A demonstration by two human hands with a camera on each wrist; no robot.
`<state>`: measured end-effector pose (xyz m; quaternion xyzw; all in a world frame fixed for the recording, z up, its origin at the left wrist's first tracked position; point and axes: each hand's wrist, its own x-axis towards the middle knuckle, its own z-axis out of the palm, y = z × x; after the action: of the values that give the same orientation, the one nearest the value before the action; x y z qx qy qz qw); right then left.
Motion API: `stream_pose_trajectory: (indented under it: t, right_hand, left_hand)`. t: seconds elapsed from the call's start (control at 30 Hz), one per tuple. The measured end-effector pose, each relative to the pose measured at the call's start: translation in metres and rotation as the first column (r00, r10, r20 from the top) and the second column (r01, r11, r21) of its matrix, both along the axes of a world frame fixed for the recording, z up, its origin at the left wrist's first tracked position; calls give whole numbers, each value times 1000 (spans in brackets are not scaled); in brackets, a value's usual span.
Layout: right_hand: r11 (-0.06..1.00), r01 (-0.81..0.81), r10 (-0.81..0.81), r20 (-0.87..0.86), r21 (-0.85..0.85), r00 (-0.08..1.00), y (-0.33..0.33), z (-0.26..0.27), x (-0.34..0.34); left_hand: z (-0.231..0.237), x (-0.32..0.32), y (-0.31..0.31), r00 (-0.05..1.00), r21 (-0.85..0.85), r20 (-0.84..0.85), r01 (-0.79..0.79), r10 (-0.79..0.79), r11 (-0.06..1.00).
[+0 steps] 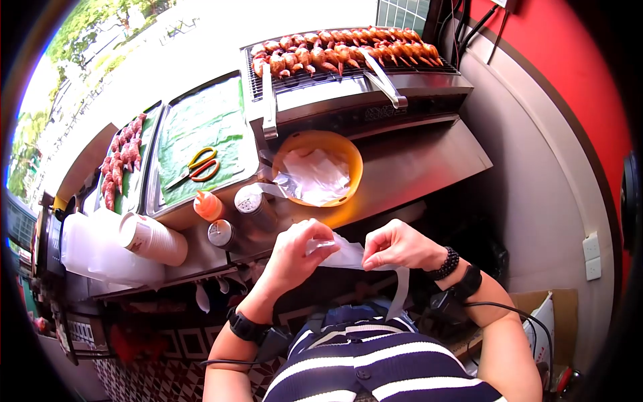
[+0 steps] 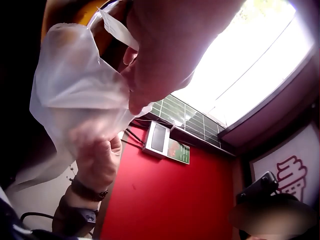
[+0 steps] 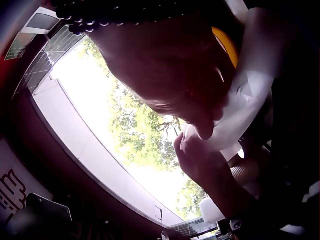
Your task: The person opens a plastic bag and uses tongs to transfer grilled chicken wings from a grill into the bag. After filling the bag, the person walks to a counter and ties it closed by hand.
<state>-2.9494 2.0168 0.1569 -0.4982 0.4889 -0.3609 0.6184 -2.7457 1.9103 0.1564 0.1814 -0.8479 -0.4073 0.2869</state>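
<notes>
Both the left hand [image 1: 298, 251] and the right hand [image 1: 405, 246] pinch a translucent plastic bag [image 1: 345, 256] just below center in the head view. A yellow bowl [image 1: 355, 164] sits above it, while browned meat [image 1: 341, 55] lines a grill [image 1: 295, 84] at the top.

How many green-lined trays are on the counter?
2. The left tray holds raw meat; the right tray, beside it, has scissors lying in it. Another could be hidden behind the cups.
</notes>
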Motion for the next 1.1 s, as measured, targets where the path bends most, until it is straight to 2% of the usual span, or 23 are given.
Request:
stream_pose_trajectory:
  t: [0.1,0.2,0.3,0.4,0.5,0.6,0.63,0.67,0.73,0.77,0.8,0.83,0.87,0.97,1.0,1.03,1.07,1.1]
  right_hand:
    - [1000,9,-10,30,24,999,5,-5,0]
    - [998,21,-24,56,60,998,9,-2,3]
    - [993,74,-79,61,92,995,13,3,5]
    - [990,125,-130,84,64,988,16,-2,4]
    - [986,161,-163,63,40,985,18,-3,2]
    - [971,236,-238,89,33,967,21,-5,5]
    - [961,276,-278,99,27,956,22,-8,5]
    - [948,318,-318,108,17,942,23,-11,5]
    - [918,396,-394,135,11,909,25,-12,12]
    - [903,429,-422,135,-23,897,25,-16,19]
    - [889,453,-443,135,-58,886,24,-22,26]
    - [886,442,-435,80,-143,897,22,-32,32]
    - [878,426,-448,-56,-219,893,22,-32,37]
    - [870,485,-470,148,-88,870,29,-28,32]
    - [872,485,-468,189,-58,863,30,-35,24]
    - [831,549,-519,225,-97,825,30,-46,19]
    - [791,610,-575,270,-59,772,31,-52,14]
    - [741,615,-629,43,-270,776,30,-63,5]
  left_hand:
    - [-7,-3,1,1000,264,25,-8,2,964]
    - [-11,-6,1,999,412,2,38,-42,911]
    - [-15,-8,-1,994,337,-63,107,-91,935]
    - [-11,-6,-5,993,161,47,99,-108,982]
    - [-19,-8,-7,989,203,-3,145,-148,968]
    - [-13,-16,-1,984,6,-180,-5,6,1000]
    - [2,-11,6,968,-200,-131,-236,213,951]
    - [8,0,15,921,-183,-173,-378,349,908]
    - [1,8,35,980,36,-64,-185,187,982]
    - [-3,-5,46,990,366,37,-139,135,920]
    - [-10,-19,47,997,544,66,-70,41,836]
    - [-24,-26,48,1000,699,12,-11,4,715]
    - [-36,-32,45,998,820,-53,60,-29,569]
    - [-50,-29,45,986,883,-164,142,10,447]
    - [-53,-29,47,975,892,-207,155,78,424]
    - [-56,-28,49,958,899,-247,170,147,403]
    - [-57,-28,49,934,904,-284,187,215,383]
    - [-50,-29,49,906,930,-303,215,294,297]
